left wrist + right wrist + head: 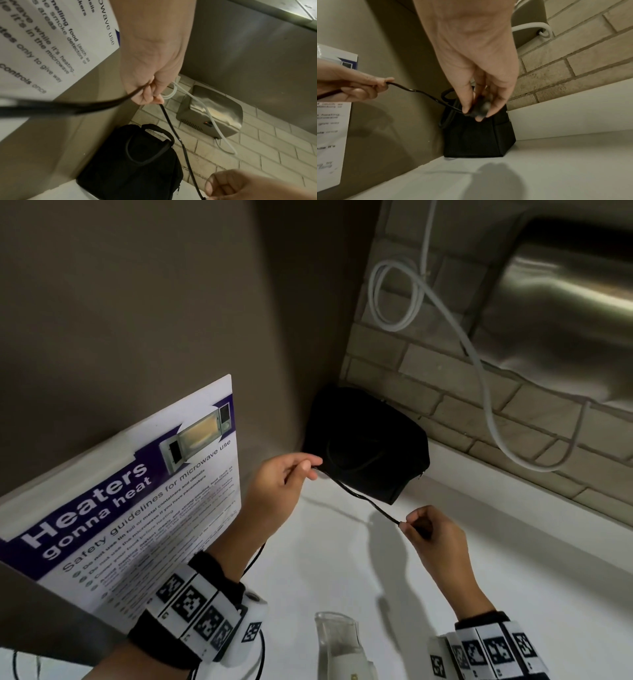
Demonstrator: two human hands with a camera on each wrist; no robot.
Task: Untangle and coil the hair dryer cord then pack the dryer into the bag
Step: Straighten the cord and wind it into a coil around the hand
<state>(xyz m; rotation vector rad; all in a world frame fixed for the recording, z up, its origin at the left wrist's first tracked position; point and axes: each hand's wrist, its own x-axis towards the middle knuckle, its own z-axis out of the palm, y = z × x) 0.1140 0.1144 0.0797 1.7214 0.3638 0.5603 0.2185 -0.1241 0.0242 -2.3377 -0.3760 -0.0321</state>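
A thin black cord (359,496) stretches taut between my two hands above the white counter (513,594). My left hand (291,474) pinches it near the black bag (370,443), and the cord runs on under that wrist toward the bottom edge. My right hand (428,530) holds the cord's end, a dark plug (479,109) between its fingertips. The bag stands upright in the corner, its handles (154,143) showing. The white hair dryer (342,648) lies at the bottom edge, only partly in view.
A microwave safety poster (137,501) hangs on the brown wall at left. On the tiled back wall (428,364) a steel hand dryer (565,302) is mounted, with a looped white cable (411,296) hanging beside it.
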